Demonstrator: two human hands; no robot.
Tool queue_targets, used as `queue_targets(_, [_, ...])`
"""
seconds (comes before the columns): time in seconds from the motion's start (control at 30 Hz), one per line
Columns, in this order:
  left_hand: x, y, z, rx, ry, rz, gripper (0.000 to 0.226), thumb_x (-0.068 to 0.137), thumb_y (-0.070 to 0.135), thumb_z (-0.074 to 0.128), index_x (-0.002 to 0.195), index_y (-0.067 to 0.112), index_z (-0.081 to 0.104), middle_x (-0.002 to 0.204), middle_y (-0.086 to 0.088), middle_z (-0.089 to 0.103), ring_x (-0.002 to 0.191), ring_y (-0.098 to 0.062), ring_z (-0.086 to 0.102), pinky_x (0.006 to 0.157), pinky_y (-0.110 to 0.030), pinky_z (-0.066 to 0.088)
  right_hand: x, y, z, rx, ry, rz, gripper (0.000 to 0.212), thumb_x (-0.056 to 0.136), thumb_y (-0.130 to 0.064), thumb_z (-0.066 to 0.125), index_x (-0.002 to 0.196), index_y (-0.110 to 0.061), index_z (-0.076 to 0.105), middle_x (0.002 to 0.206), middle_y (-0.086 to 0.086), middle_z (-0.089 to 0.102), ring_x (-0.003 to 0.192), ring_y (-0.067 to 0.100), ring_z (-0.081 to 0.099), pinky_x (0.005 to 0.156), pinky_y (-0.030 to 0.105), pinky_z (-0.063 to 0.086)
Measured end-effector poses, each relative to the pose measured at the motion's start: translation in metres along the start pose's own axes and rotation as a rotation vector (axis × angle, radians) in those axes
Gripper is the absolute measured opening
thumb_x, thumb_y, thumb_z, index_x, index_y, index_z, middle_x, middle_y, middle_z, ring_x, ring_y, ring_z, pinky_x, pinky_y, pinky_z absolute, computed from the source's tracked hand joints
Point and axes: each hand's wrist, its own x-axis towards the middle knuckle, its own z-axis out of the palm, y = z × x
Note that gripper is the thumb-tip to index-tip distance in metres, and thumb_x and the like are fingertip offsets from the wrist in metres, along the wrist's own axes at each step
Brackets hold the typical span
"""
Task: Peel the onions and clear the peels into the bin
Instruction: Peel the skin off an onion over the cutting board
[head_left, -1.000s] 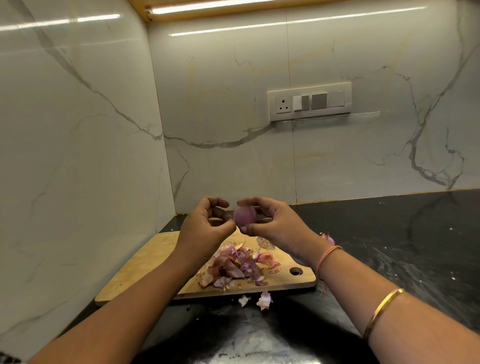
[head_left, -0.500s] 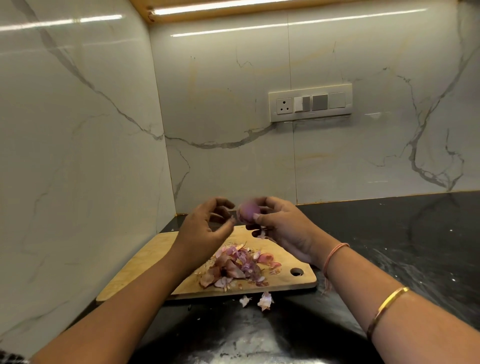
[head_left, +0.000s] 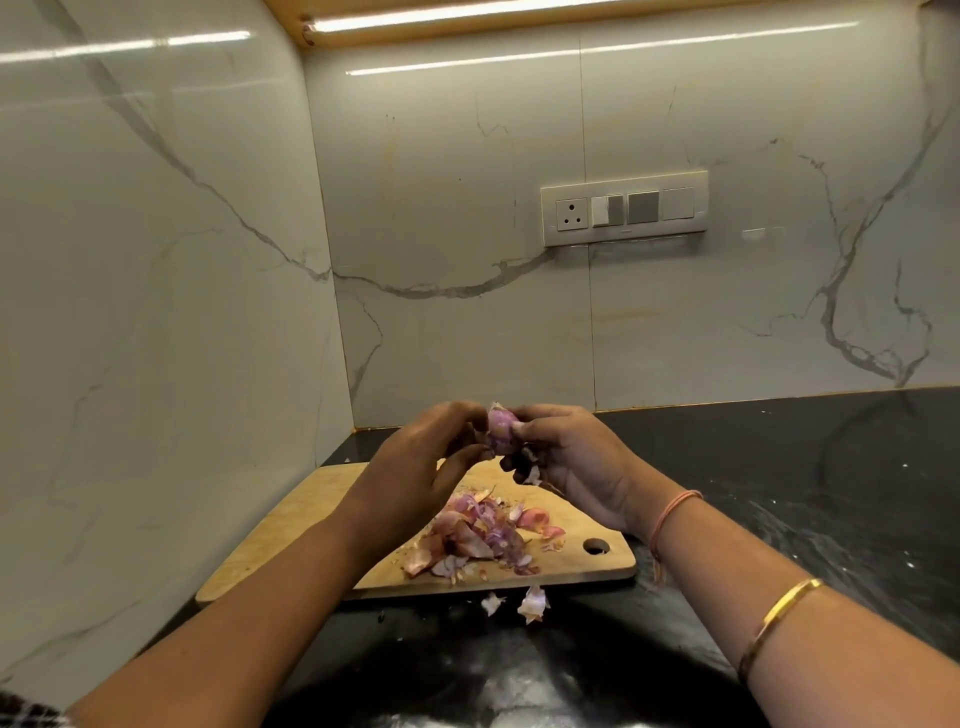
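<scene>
A small pink onion (head_left: 500, 427) is held up between both hands above the wooden cutting board (head_left: 291, 525). My right hand (head_left: 571, 457) grips it from the right, with a scrap of peel hanging under the fingers. My left hand (head_left: 421, 457) pinches it from the left with thumb and fingertips. A heap of purple and brown onion peels (head_left: 480, 538) lies on the board below the hands. Two loose peel pieces (head_left: 532, 603) lie on the black counter just in front of the board. No bin is in view.
The board sits in the corner of a black stone counter (head_left: 805, 493), against white marble walls at the left and back. A switch and socket plate (head_left: 623, 208) is on the back wall. Bangles and a thread circle my right wrist.
The onion has been turned between the fingers and raised slightly. My left hand has closed in on it again after opening a little, and a peel scrap now hangs below my right hand.
</scene>
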Motion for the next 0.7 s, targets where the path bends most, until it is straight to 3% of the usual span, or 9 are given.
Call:
queue_targets(0.07, [-0.0003, 0.0001, 0.0005, 0.012, 0.028, 0.003, 0.017, 0.088, 0.011, 0.056, 0.105, 0.014, 0.054, 0.094, 0.012, 0.049, 0.080, -0.004, 0.053, 0.070, -0.014, 0.046, -0.0002, -0.0005, 0.0006, 0.015, 0.000, -0.001, 0.026, 0.096, -0.001, 0.038, 0.110, 0.006, 0.059, 0.085, 0.016, 0.058, 0.063, 0.016, 0.051, 0.055, 0.023, 0.041])
queue_targets(0.13, [-0.0001, 0.0005, 0.0003, -0.007, 0.023, -0.029, 0.021, 0.088, 0.013, 0.057, 0.108, 0.016, 0.053, 0.092, 0.013, 0.049, 0.079, -0.001, 0.053, 0.071, -0.009, 0.044, -0.0001, -0.0011, 0.0005, 0.010, 0.006, -0.006, 0.027, 0.096, -0.002, 0.039, 0.112, 0.007, 0.058, 0.085, 0.015, 0.058, 0.063, 0.016, 0.051, 0.055, 0.022, 0.042])
queue_targets(0.23, [-0.0003, 0.0005, -0.0002, -0.044, -0.043, -0.035, 0.039, 0.088, 0.023, 0.058, 0.121, 0.034, 0.041, 0.095, 0.018, 0.047, 0.081, 0.007, 0.052, 0.072, -0.004, 0.042, 0.0001, -0.0003, 0.0010, -0.019, 0.030, -0.012, 0.026, 0.096, -0.004, 0.042, 0.112, 0.007, 0.059, 0.086, 0.015, 0.058, 0.064, 0.016, 0.053, 0.055, 0.022, 0.043])
queue_targets(0.3, [-0.0003, 0.0004, -0.0005, -0.041, -0.067, -0.031, 0.043, 0.086, 0.028, 0.059, 0.118, 0.042, 0.035, 0.100, 0.016, 0.046, 0.083, 0.003, 0.054, 0.074, -0.007, 0.045, 0.0002, 0.0007, 0.0023, -0.044, 0.045, -0.018, 0.025, 0.096, -0.006, 0.045, 0.110, 0.006, 0.061, 0.089, 0.016, 0.060, 0.067, 0.017, 0.054, 0.056, 0.023, 0.043])
queue_targets(0.43, [-0.0005, -0.0010, 0.0002, -0.009, -0.030, -0.057, 0.037, 0.086, 0.022, 0.060, 0.115, 0.031, 0.040, 0.101, 0.013, 0.046, 0.083, 0.000, 0.052, 0.072, -0.003, 0.041, -0.0005, 0.0017, 0.0045, -0.045, 0.036, -0.012, 0.023, 0.097, -0.008, 0.044, 0.107, 0.004, 0.061, 0.086, 0.015, 0.059, 0.066, 0.017, 0.053, 0.056, 0.023, 0.044])
queue_targets(0.57, [-0.0016, -0.0008, 0.0011, -0.001, -0.026, -0.049, 0.032, 0.088, 0.021, 0.057, 0.110, 0.032, 0.037, 0.095, 0.020, 0.040, 0.079, 0.005, 0.049, 0.068, -0.005, 0.041, -0.0005, 0.0021, 0.0044, -0.049, 0.040, -0.012, 0.024, 0.097, -0.009, 0.046, 0.110, 0.005, 0.060, 0.085, 0.013, 0.060, 0.066, 0.016, 0.054, 0.057, 0.023, 0.045])
queue_targets(0.7, [-0.0004, -0.0005, 0.0008, 0.029, 0.009, -0.043, 0.015, 0.089, 0.017, 0.054, 0.103, 0.016, 0.050, 0.092, 0.016, 0.039, 0.078, 0.005, 0.046, 0.068, -0.010, 0.041, -0.0015, 0.0007, 0.0040, -0.035, 0.036, -0.028, 0.024, 0.097, -0.012, 0.046, 0.110, 0.003, 0.060, 0.087, 0.014, 0.061, 0.066, 0.015, 0.054, 0.059, 0.022, 0.046])
